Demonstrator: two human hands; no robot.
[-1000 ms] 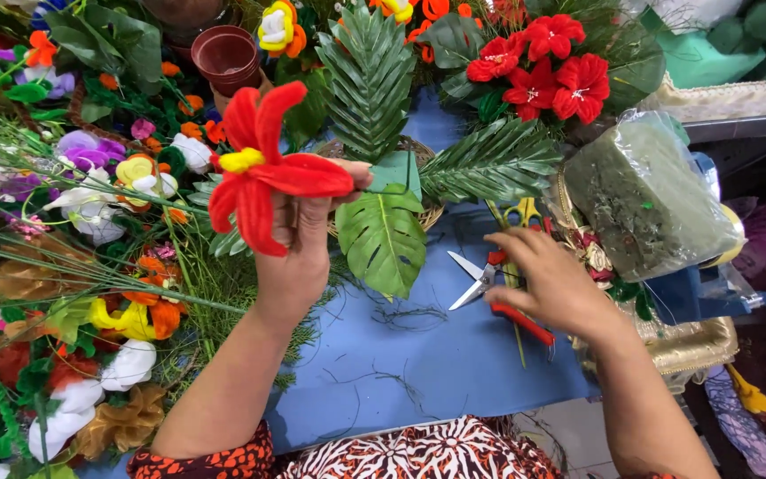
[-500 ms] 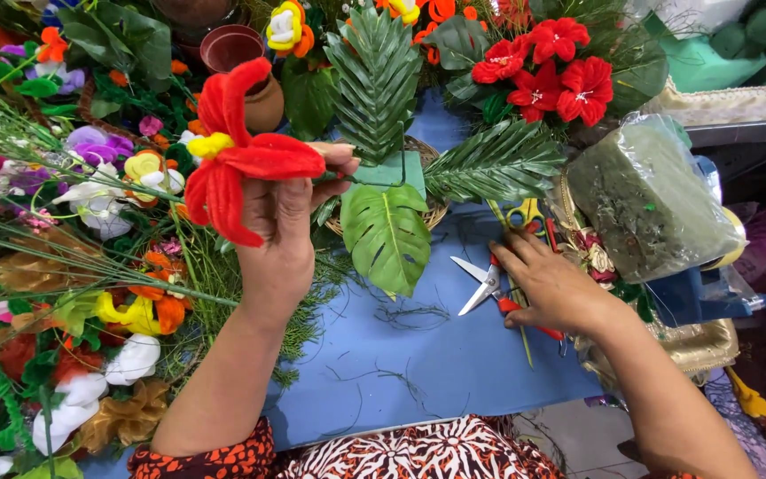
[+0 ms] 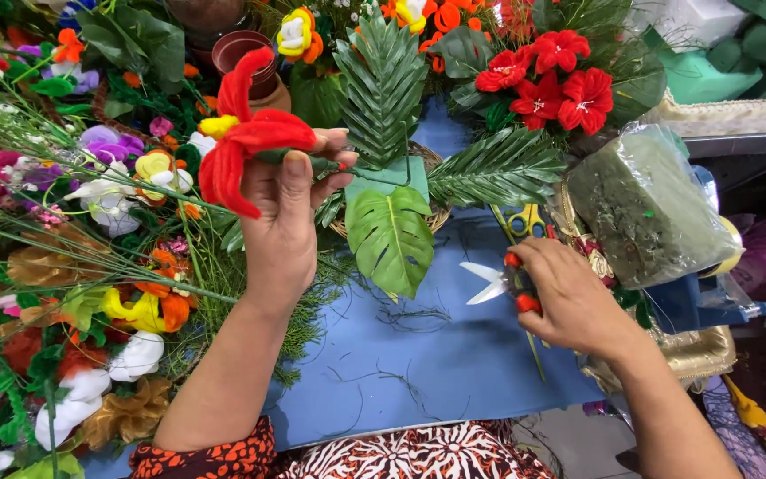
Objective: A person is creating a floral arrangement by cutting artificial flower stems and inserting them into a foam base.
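The left hand (image 3: pixel 287 222) is closed around the green stem of a red flower (image 3: pixel 239 133), thumb in front and fingers behind, so the grip is firm and the bloom stands up above the fist, over the mixed flowers (image 3: pixel 90 231) that lie at the left of the blue cloth (image 3: pixel 418 355). Compared with one second ago, this hand is a little higher and more to the left, and the flower is turned: its petals now point up and to the left, with the yellow centre at the left side. The right hand (image 3: pixel 569 297) has changed more. Before, it was only coming to the snips (image 3: pixel 503 279) on the cloth; now it is clenched on their red handles, and the pale blades stick out to the left, slightly apart, pointing toward a big split leaf (image 3: pixel 390 239). The snips are low, near the cloth, well apart from the flower stem. I judge that the person prepares to cut the stem, because one hand presents the flower and the other now has the tool ready, but no cut is begun. Behind the leaf a basket (image 3: pixel 432 191) holds a green block with palm fronds (image 3: pixel 383 80). Red blooms (image 3: pixel 551 75) stand at the back right, and a wrapped foam block (image 3: pixel 644 208) lies just beside the right hand.
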